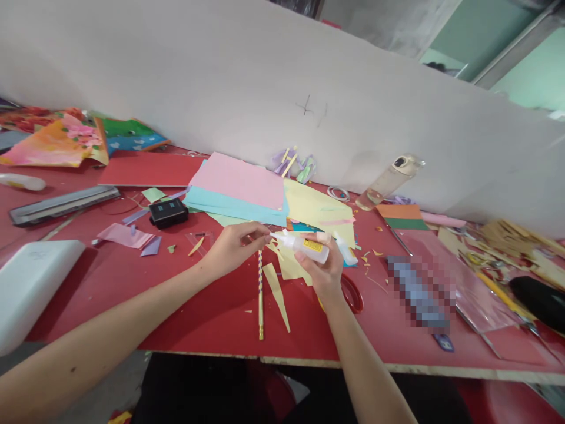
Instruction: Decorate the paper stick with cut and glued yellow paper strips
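A small white glue bottle (315, 248) with a yellow label lies tilted in my right hand (327, 265), whose fingers wrap round it. Its narrow nozzle points left. At the nozzle's tip, the fingers of my left hand (241, 244) are pinched together; what they hold, if anything, is too small to make out. Below the hands, a patterned pencil (261, 300) and a pointed strip of yellow paper (277, 297) rest on the red table. Yellow paper pieces (291, 268) lie under the bottle. Right of them is a red tape ring (352, 294), partly behind my right wrist.
Stacked pink paper (242, 182) and blue paper (229, 206) lie behind my hands. A clear bottle (388, 182) stands near the wall. On the left are a black box (168, 212) and a white case (37, 288); on the right, a plastic folder (468, 277) and scraps.
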{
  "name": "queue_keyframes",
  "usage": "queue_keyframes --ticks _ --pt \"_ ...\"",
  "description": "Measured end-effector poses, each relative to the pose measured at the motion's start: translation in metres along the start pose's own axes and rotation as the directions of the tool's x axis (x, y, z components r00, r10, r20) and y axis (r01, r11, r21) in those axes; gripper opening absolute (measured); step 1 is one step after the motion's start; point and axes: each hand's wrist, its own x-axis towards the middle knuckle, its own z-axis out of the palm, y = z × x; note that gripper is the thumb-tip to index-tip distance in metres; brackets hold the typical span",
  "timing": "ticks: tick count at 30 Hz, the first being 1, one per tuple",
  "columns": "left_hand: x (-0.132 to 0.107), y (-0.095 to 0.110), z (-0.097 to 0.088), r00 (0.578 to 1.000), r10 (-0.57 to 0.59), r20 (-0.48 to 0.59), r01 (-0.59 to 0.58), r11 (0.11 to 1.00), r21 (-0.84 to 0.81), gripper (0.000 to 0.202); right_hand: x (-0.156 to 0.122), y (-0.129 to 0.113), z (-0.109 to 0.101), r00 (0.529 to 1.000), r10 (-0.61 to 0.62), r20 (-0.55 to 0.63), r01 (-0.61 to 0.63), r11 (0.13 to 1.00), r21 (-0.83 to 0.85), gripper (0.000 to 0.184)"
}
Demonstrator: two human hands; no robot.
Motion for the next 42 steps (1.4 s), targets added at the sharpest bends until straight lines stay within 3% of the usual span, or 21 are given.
queue_keyframes --ticks 6,10,19,26,33,42 --pt "-0.002 -0.002 -0.001 0.988 0.153 -0.031 -0.143 0.967 0.211 0.016 -0.001 0.000 -0.002 0.987 -0.147 0.065 0.155 0.976 -0.153 0.028" --pt "-0.002 -0.006 -0.002 0.975 0.222 -0.032 -0.204 0.936 0.288 0.015 0.000 -0.003 -0.002 0.982 -0.164 0.093 0.179 0.966 -0.187 0.027" --pt "-0.002 -0.004 -0.003 0.973 0.221 -0.060 -0.195 0.938 0.285 0.013 0.000 0.001 -0.001 1.000 0.026 0.018 -0.026 0.999 0.042 0.024" --pt "-0.002 0.005 -0.005 0.981 0.187 -0.046 -0.170 0.956 0.240 0.015 0.005 0.002 -0.001 0.973 0.223 0.066 -0.233 0.917 0.325 0.022" --pt "-0.004 0.007 -0.004 0.973 0.229 0.013 -0.227 0.953 0.200 0.016 0.010 -0.002 0.000 0.954 0.280 0.106 -0.299 0.868 0.396 0.020" --pt "-0.005 0.000 -0.004 0.928 0.368 0.054 -0.371 0.907 0.201 0.016 0.013 -0.001 -0.001 0.922 0.347 0.172 -0.386 0.784 0.487 0.017"
